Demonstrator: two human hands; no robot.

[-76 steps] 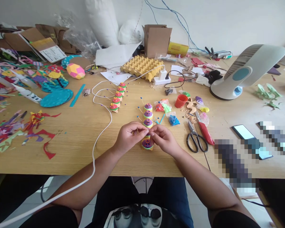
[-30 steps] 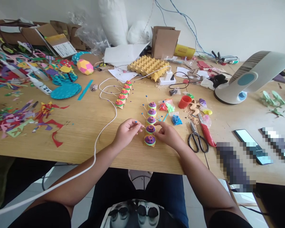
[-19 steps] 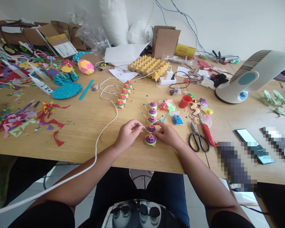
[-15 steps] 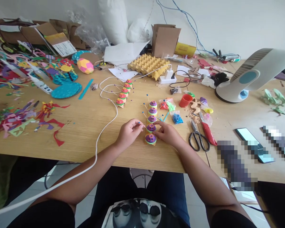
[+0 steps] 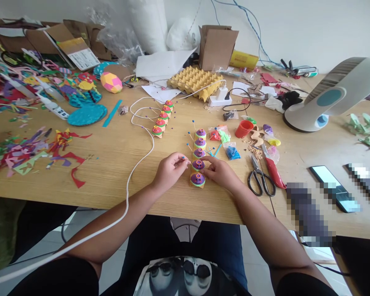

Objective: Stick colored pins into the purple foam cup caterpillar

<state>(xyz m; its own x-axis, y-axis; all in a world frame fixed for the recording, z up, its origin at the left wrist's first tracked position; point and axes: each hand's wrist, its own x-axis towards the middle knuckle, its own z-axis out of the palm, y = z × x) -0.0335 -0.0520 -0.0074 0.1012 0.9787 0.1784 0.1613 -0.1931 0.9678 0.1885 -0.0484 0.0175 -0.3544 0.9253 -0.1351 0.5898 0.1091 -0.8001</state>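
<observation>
A strip of egg-carton cups stands in front of me, its bumps covered in purple and green clay with small orange rings and dark dots. My left hand pinches a thin stick with a blue tip, its far end at the left side of the second-nearest bump. From the right, my right hand holds that same bump with its fingertips, index finger over the top. Other blue-tipped sticks poke out of the farther bumps. Whether the held stick's end is inside the bump cannot be made out.
A red-and-green carton strip lies farther back left, near a white cable. Right of my hand are scissors, a red-handled knife, a red cup and blue clay. A fan stands at right.
The view has shifted slightly, so things sit a little farther right. Both hands keep nearly the same position on the purple strip, and the left still pinches the stick.
</observation>
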